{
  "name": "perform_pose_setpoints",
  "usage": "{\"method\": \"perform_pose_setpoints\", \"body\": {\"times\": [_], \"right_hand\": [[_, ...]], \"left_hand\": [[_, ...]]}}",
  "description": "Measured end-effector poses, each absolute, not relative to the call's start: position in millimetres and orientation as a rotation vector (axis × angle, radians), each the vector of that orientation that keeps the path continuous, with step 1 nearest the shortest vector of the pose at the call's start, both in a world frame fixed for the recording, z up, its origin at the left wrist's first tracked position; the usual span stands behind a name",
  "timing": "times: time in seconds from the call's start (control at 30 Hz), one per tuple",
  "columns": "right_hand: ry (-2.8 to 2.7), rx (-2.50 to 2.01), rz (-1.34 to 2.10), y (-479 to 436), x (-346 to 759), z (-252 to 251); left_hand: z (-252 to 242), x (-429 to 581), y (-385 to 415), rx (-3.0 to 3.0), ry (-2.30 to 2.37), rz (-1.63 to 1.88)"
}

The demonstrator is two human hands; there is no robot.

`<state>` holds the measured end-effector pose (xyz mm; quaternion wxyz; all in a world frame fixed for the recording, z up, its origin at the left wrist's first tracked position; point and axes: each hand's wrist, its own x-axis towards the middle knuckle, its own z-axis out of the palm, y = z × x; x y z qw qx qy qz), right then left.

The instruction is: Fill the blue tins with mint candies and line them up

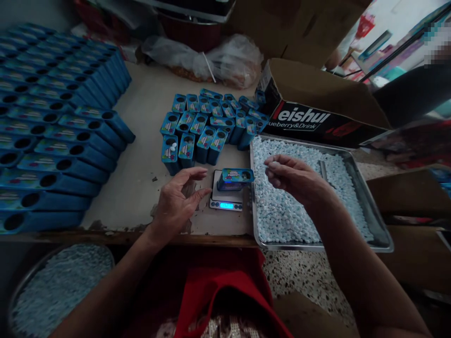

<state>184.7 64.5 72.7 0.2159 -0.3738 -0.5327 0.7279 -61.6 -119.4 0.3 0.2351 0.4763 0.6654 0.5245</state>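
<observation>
A blue plastic container (pixel 234 177) with a round hole in its printed top stands on a small digital scale (pixel 226 203) with a lit blue display. Just left of the scale is my left hand (pixel 181 195), its thumb and fingers apart with nothing between them. My right hand (pixel 292 178) is over the near-left part of a metal tray (pixel 382 234), right of the scale. Its fingertips are pinched together; what they hold, if anything, is too small to make out. Small white and pale-blue candies (pixel 289 220) fill the tray, and a flat metal strip (pixel 322 171) lies among them.
Several blue containers (pixel 200 124) stand grouped behind the scale, one with white candies on top. Rows of more containers (pixel 63 164) fill the left side. An open cardboard box (pixel 317 126) and a clear plastic bag (pixel 232 58) are behind. A candy-filled basin (pixel 66 286) sits below left.
</observation>
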Motion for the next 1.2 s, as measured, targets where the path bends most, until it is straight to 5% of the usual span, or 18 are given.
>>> {"method": "perform_pose_setpoints", "body": {"times": [0.67, 1.03, 1.2], "right_hand": [[-2.028, -0.961, 1.752, 60, 157, 72], [-0.913, -1.179, 1.727, 110, 227, 49], [-0.848, -1.172, 1.885, 116, 228, 28]], "left_hand": [[6, -48, -100, 1.312, 1.736, 1.365], [23, -60, -98, 1.472, 1.816, 1.431], [43, -53, -85, 1.738, 1.911, 1.295]]}}
